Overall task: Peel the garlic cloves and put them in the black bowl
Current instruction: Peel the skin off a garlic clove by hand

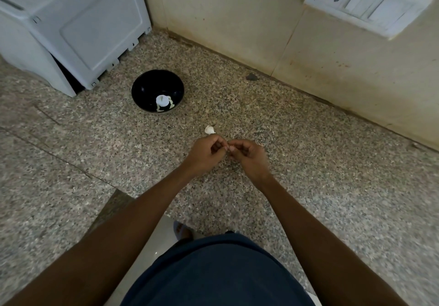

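Both hands meet over the speckled stone counter point(308, 187): left hand point(205, 155) and right hand point(249, 157) have fingertips pinched together on something tiny, probably a clove being peeled, though it is too hidden to be sure. A loose clove point(210, 130), pale, papery and teardrop-shaped, lies on the counter just beyond the left hand. The bowl point(142, 87), glossy black and round, sits further off and to the left, toward the back edge near the white appliance point(71, 28), with pale pieces already in it. I judge the left hand the nearer one for the drop.
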